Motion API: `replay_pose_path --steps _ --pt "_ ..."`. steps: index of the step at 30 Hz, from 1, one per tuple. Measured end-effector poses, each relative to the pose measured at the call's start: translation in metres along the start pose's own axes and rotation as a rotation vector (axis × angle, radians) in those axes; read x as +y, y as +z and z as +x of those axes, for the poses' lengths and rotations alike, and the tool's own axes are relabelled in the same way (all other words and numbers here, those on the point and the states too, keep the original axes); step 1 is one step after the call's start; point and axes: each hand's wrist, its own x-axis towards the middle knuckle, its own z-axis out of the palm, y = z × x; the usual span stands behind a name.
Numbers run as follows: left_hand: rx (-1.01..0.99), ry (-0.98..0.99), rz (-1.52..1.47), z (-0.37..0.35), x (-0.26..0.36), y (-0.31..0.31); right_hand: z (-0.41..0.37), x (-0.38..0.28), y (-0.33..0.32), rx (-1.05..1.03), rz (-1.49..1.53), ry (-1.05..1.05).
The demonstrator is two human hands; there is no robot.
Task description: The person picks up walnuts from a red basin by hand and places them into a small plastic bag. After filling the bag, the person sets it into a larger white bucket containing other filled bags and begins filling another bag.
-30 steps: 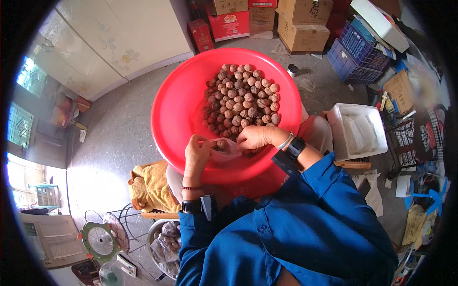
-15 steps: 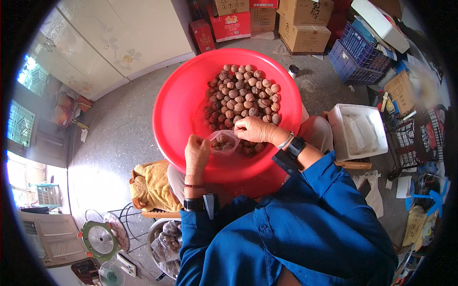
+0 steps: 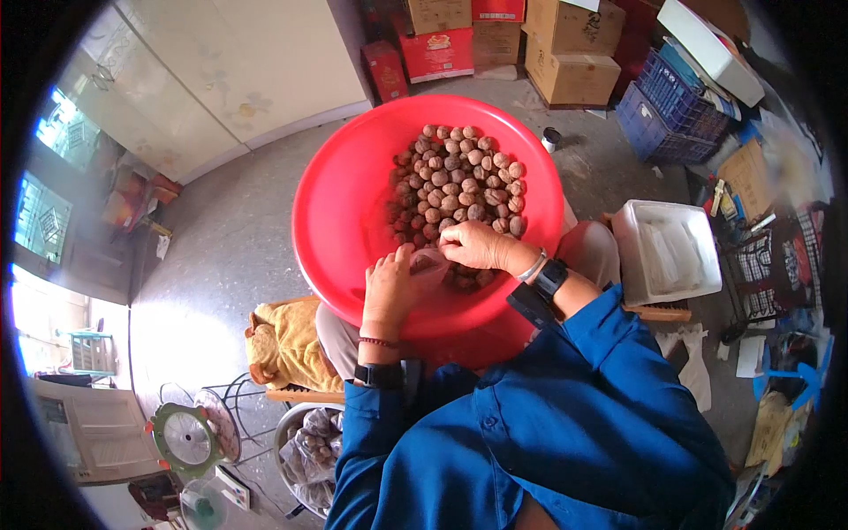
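Centrally, a wide red plastic basin (image 3: 340,208) holds a heap of walnuts (image 3: 455,181), with a small thin plastic bag (image 3: 430,268) held over its near side, just below the heap. To handle the bag well, the mouth should probably be stretched wide and tipped slightly upward, low over the basin so a slipped nut drops back in; a light pinch should spare the thin film. The left hand (image 3: 389,287) is partly closed, its fingers clamped on the bag's left side. The right hand (image 3: 480,246) is bent, fingertips drawn together on the opposite edge. The hands are near each other, not touching; the bag's contents are hard to make out.
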Motion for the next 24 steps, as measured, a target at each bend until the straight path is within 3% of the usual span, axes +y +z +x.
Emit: replay_pose_path --steps 2,5,12,15,18,20,24 --pt "0.069 0.050 0.005 0.001 -0.009 0.007 0.000 -0.002 -0.003 -0.098 0.048 0.091" --pt "-0.035 -0.029 0.139 0.004 -0.008 0.005 -0.001 -0.006 -0.003 -0.248 0.128 0.083" --pt "0.008 -0.035 0.090 0.004 -0.014 0.012 -0.001 0.005 0.010 -0.180 -0.070 -0.065" --pt "0.123 -0.018 0.005 -0.001 -0.006 0.010 0.000 0.004 0.011 -0.127 -0.068 -0.047" --pt "0.067 0.034 -0.016 -0.002 -0.002 0.004 0.000 0.007 0.016 -0.014 -0.039 -0.132" --pt "0.055 0.190 0.046 -0.002 -0.001 -0.003 0.002 0.005 0.016 -0.025 -0.010 -0.122" --pt "-0.038 0.200 -0.024 -0.002 -0.006 -0.006 0.003 -0.001 0.015 -0.009 0.031 -0.141"
